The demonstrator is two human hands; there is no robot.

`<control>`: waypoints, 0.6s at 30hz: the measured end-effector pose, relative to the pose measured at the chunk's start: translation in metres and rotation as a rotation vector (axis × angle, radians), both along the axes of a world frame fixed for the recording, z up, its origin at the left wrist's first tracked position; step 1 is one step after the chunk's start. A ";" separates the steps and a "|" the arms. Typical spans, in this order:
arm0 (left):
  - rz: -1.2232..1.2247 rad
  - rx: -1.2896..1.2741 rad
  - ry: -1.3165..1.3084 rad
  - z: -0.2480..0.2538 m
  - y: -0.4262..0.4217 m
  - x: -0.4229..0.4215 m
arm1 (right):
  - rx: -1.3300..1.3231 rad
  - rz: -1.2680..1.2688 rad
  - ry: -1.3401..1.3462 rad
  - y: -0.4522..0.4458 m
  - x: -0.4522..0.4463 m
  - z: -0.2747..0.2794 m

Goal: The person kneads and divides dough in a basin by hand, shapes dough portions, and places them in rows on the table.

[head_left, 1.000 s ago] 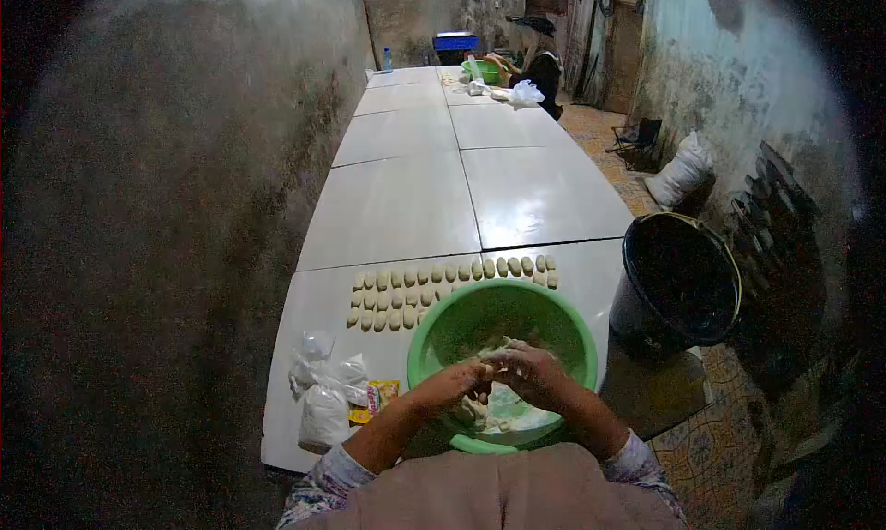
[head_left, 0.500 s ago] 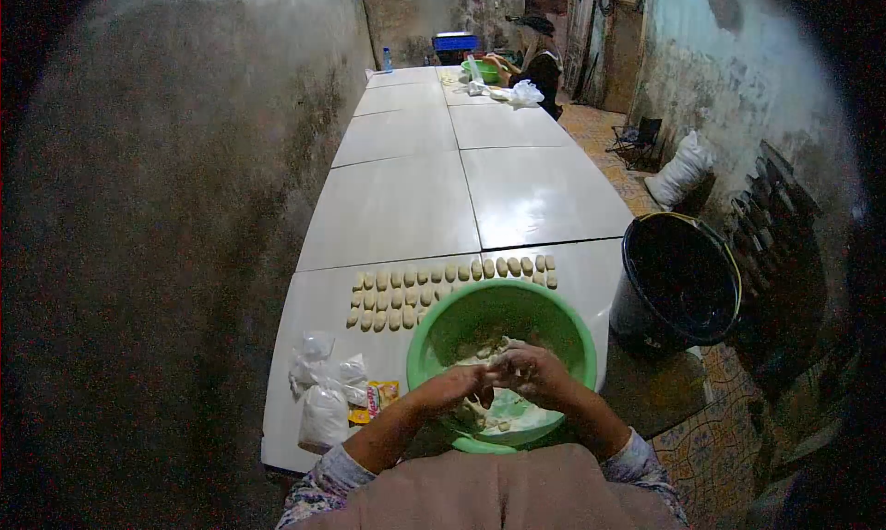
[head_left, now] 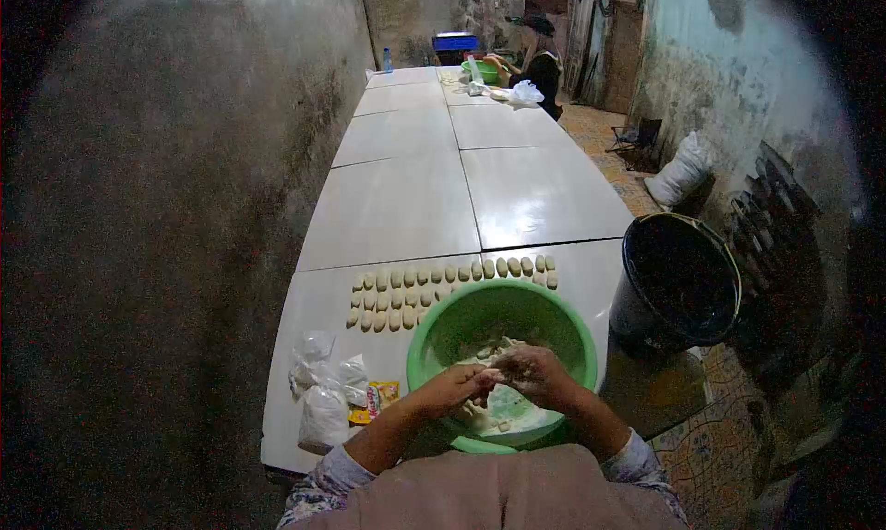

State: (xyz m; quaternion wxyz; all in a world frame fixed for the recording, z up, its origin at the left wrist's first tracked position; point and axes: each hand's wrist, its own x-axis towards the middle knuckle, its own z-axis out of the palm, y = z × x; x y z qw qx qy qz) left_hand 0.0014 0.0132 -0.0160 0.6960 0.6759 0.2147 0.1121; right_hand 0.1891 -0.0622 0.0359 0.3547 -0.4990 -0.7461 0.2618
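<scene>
Head view: left hand [head_left: 460,389] and right hand [head_left: 535,375] meet, fingers curled, over the green basin [head_left: 517,310]; their grip I cannot tell. Dough [head_left: 476,419] lies inside at seven o'clock; shaped dough pieces [head_left: 397,301] line the surface [head_left: 388,207] from ten to twelve.

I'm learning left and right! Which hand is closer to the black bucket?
The right hand. It is over the green bowl, on the side toward the bucket; the left hand is also over the bowl, but farther.

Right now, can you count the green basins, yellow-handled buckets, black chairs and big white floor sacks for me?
Near green basin and far green basin: 2
Yellow-handled bucket: 1
Black chair: 1
Big white sack: 1
Total: 5
</scene>
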 end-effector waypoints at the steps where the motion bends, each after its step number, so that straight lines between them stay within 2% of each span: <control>1: -0.014 0.026 0.011 -0.002 0.001 -0.001 | -0.116 -0.013 0.070 -0.001 0.000 0.003; 3: -0.027 0.052 0.022 -0.010 0.003 -0.003 | -0.113 -0.027 0.144 0.001 0.000 -0.002; 4: -0.002 0.154 -0.015 -0.016 0.002 -0.003 | -0.111 -0.042 0.218 0.002 0.000 -0.003; 6: 0.022 0.255 -0.051 -0.015 0.000 -0.004 | -0.157 -0.030 0.181 -0.003 -0.003 0.006; 7: 0.013 0.041 0.033 -0.002 -0.003 -0.004 | -0.202 -0.018 0.145 -0.005 -0.005 0.010; 8: 0.005 -0.171 0.117 0.004 -0.004 -0.003 | -0.097 -0.006 0.105 -0.003 -0.005 0.000; 9: 0.003 -0.169 0.118 0.002 -0.004 -0.002 | -0.095 -0.008 0.106 -0.003 -0.004 0.002; 11: -0.129 0.238 0.005 -0.007 -0.002 0.001 | -0.296 -0.042 0.095 -0.003 -0.001 0.007; 12: -0.126 0.197 0.037 0.012 -0.009 0.000 | -0.310 -0.039 0.121 -0.003 0.000 0.006; 15: -0.117 0.262 -0.010 0.016 -0.010 0.001 | -0.253 -0.040 0.117 -0.002 0.003 -0.007; 16: -0.124 0.115 0.036 0.032 -0.015 -0.001 | -0.265 -0.031 0.200 -0.003 0.002 -0.002; 18: -0.144 0.085 0.023 0.030 -0.013 -0.003 | -0.294 -0.081 0.242 0.000 0.002 -0.004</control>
